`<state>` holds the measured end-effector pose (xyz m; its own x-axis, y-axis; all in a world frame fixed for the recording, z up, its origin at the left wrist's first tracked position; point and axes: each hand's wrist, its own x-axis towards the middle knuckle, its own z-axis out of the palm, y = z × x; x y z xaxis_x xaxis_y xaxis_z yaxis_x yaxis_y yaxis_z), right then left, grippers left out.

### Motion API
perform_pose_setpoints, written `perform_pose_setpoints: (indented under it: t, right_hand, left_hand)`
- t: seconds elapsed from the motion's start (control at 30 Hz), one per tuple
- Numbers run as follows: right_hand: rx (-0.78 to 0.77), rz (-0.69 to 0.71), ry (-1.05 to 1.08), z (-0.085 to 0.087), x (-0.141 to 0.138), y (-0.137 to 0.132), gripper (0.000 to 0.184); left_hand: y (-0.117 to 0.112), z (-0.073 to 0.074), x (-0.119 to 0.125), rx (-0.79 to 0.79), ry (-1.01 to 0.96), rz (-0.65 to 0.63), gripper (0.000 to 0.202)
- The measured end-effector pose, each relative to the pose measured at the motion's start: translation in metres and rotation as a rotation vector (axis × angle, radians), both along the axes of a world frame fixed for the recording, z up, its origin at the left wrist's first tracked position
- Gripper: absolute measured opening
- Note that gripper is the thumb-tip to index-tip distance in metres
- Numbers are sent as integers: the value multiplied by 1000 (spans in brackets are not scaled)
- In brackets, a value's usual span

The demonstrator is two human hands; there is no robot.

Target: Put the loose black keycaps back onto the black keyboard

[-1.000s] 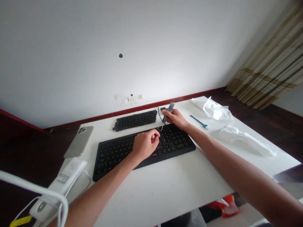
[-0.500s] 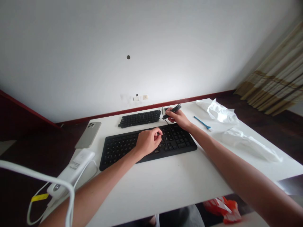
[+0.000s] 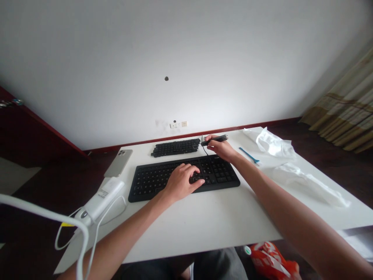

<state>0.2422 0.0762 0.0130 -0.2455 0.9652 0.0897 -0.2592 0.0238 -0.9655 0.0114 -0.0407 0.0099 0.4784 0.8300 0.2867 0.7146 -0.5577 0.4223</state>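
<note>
A black keyboard (image 3: 148, 181) lies on the white table, many of its key places showing small pale centres with no caps. My left hand (image 3: 182, 181) rests over its middle, thumb and fingers apart, holding nothing. Behind the keyboard, black keycaps (image 3: 176, 147) lie grouped in rows. Just right of them, my right hand (image 3: 220, 147) is closed round a slim black brush (image 3: 217, 139), held nearly level above the keyboard's far edge. A thin black cable (image 3: 203, 147) runs behind the keyboard near that hand.
A phone (image 3: 119, 163) and a white power strip (image 3: 100, 200) with cords lie left. A white cable (image 3: 52, 216) arches in front. A blue pry tool (image 3: 248, 154) and crumpled white plastic (image 3: 269, 143) lie right. An orange-red bag (image 3: 271, 258) is below the table edge.
My left hand has uncurled, its thumb and fingers now apart over the keyboard. The brush in my right hand has tipped from slanted to nearly level. The view has shifted slightly.
</note>
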Motion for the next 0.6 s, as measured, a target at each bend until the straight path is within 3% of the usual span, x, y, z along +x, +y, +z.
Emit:
perform_pose_setpoints:
  t: [0.17,0.33,0.6]
  right_hand:
    - [-21,-5,105,9,-4,-3,16]
    - [90,-82,263,22,-14,-9,11]
    - [-56,72,250,26,-25,-22,6]
  left_hand:
    - [-5,0,-4,-60,-8,-38,42]
    - [-6,-1,-6,-31,41,-100,41]
    - [-8,-6,-5,-57,20,-152,31]
